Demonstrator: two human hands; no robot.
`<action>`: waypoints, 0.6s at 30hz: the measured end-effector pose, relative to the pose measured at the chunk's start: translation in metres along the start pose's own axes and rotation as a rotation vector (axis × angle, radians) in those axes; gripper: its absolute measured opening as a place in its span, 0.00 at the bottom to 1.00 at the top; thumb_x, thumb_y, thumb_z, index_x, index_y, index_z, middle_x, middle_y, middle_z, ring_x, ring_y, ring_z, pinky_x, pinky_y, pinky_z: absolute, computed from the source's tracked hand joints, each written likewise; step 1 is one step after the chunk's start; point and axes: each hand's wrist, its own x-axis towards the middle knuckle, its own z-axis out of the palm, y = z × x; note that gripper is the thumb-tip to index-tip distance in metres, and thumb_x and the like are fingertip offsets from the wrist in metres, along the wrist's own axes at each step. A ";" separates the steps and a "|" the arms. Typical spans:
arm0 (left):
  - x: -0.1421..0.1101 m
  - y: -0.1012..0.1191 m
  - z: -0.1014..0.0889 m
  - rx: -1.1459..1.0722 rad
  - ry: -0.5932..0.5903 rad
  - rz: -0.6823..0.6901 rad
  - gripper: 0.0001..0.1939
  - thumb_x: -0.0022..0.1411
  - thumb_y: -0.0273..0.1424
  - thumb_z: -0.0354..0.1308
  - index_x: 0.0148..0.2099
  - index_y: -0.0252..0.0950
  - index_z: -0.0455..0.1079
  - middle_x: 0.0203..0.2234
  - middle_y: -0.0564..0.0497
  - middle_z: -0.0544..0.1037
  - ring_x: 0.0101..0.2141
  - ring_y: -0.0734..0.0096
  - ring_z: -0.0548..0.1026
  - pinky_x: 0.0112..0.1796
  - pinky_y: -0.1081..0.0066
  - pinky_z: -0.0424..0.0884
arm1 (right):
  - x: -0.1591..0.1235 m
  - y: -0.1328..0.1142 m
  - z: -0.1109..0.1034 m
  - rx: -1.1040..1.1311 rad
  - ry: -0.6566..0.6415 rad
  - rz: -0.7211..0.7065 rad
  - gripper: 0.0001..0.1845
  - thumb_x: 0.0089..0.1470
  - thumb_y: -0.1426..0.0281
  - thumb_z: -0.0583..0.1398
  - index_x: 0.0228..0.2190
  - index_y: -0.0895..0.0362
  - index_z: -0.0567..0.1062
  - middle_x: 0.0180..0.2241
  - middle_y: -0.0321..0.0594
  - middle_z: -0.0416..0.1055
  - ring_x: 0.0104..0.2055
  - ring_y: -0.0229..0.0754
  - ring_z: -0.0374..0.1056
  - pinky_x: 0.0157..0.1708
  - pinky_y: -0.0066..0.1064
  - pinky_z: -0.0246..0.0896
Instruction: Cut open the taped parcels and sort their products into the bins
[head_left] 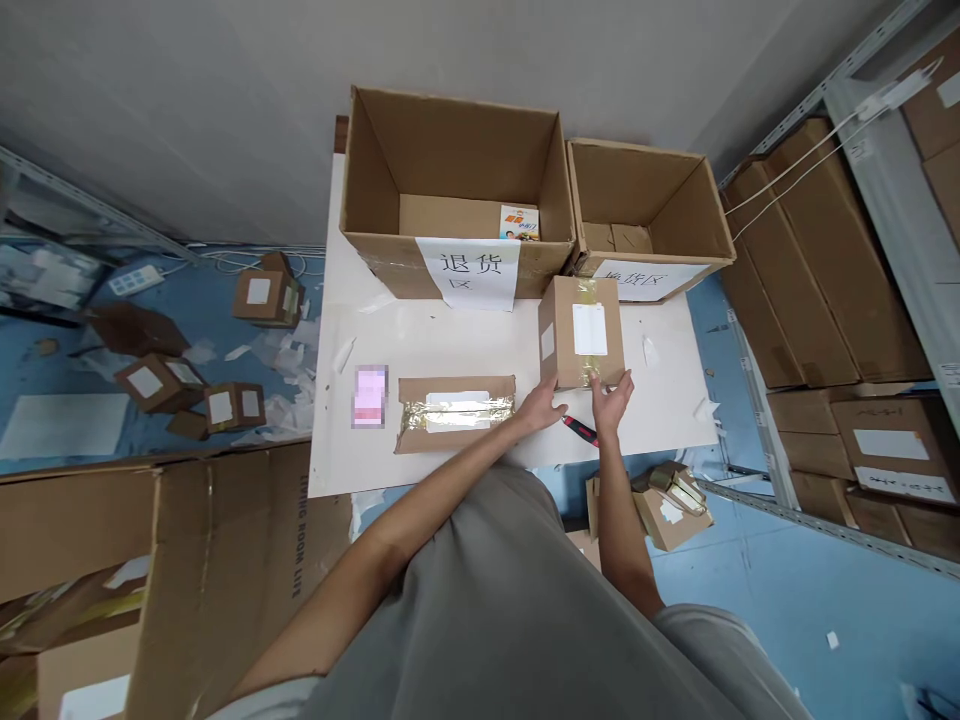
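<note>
A taped cardboard box (pixel 559 300) with white labels is at the right of the white table, in front of the two large cartons. My left hand (pixel 538 408) grips its near left bottom corner, fingers bent against the cardboard. At the near right bottom edge, my right hand (pixel 611 402) has its fingers and thumb on the same box. Whether the box is lifted or resting on the table is hard to tell. A red and black utility knife (pixel 580 431) lies between my hands. Left of them is a flattened, taped cardboard piece (pixel 455 385) with a white label.
A large open carton (pixel 375 250) with a small printed box (pixel 519 222) inside stands behind, beside a smaller open carton (pixel 686 235). A blurred pink item (pixel 370 397) lies on the table (pixel 337 330). Boxes clutter the floor; shelves stand right, and a big carton (pixel 232 560) is near left.
</note>
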 end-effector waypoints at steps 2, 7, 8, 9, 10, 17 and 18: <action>-0.007 -0.006 -0.008 -0.046 0.058 0.061 0.36 0.65 0.28 0.68 0.74 0.37 0.73 0.72 0.32 0.76 0.70 0.41 0.78 0.69 0.45 0.77 | 0.000 0.012 -0.002 0.010 0.000 0.040 0.46 0.78 0.50 0.43 0.82 0.65 0.49 0.75 0.72 0.62 0.73 0.61 0.69 0.67 0.55 0.74; -0.069 -0.051 -0.074 -0.051 0.421 0.162 0.21 0.71 0.30 0.63 0.64 0.45 0.81 0.69 0.38 0.80 0.71 0.44 0.77 0.73 0.40 0.72 | -0.050 0.050 -0.008 -0.150 -0.174 0.081 0.37 0.65 0.64 0.55 0.70 0.66 0.71 0.64 0.68 0.75 0.67 0.64 0.72 0.70 0.59 0.70; -0.086 -0.064 -0.091 -0.045 0.489 0.137 0.21 0.73 0.32 0.61 0.65 0.43 0.80 0.70 0.37 0.79 0.72 0.44 0.76 0.75 0.38 0.69 | -0.063 0.055 -0.008 -0.182 -0.234 0.076 0.36 0.60 0.65 0.59 0.66 0.65 0.75 0.62 0.65 0.77 0.66 0.64 0.72 0.70 0.57 0.70; -0.104 -0.077 -0.108 -0.037 0.560 0.109 0.21 0.74 0.34 0.60 0.66 0.41 0.79 0.71 0.36 0.77 0.73 0.43 0.74 0.77 0.37 0.65 | -0.074 0.060 -0.009 -0.211 -0.287 0.072 0.35 0.56 0.66 0.61 0.63 0.64 0.78 0.59 0.63 0.78 0.64 0.64 0.72 0.69 0.56 0.70; -0.121 -0.091 -0.123 -0.027 0.625 0.078 0.22 0.74 0.35 0.60 0.66 0.38 0.78 0.72 0.33 0.76 0.75 0.41 0.71 0.79 0.35 0.60 | -0.084 0.063 -0.009 -0.237 -0.330 0.069 0.34 0.54 0.67 0.62 0.61 0.63 0.79 0.58 0.61 0.79 0.63 0.63 0.73 0.69 0.55 0.69; -0.193 -0.163 -0.155 -0.094 0.757 -0.223 0.30 0.67 0.46 0.69 0.66 0.37 0.77 0.65 0.34 0.82 0.60 0.45 0.85 0.63 0.45 0.83 | -0.126 0.040 0.009 -0.235 -0.484 0.010 0.26 0.54 0.64 0.61 0.53 0.57 0.83 0.48 0.50 0.79 0.53 0.57 0.75 0.59 0.46 0.74; -0.194 -0.167 -0.152 -0.129 0.733 -0.234 0.29 0.67 0.47 0.70 0.64 0.38 0.78 0.64 0.36 0.83 0.58 0.47 0.86 0.62 0.46 0.84 | -0.131 0.033 0.013 -0.208 -0.499 -0.003 0.25 0.56 0.61 0.60 0.52 0.57 0.82 0.47 0.50 0.79 0.52 0.56 0.76 0.57 0.45 0.75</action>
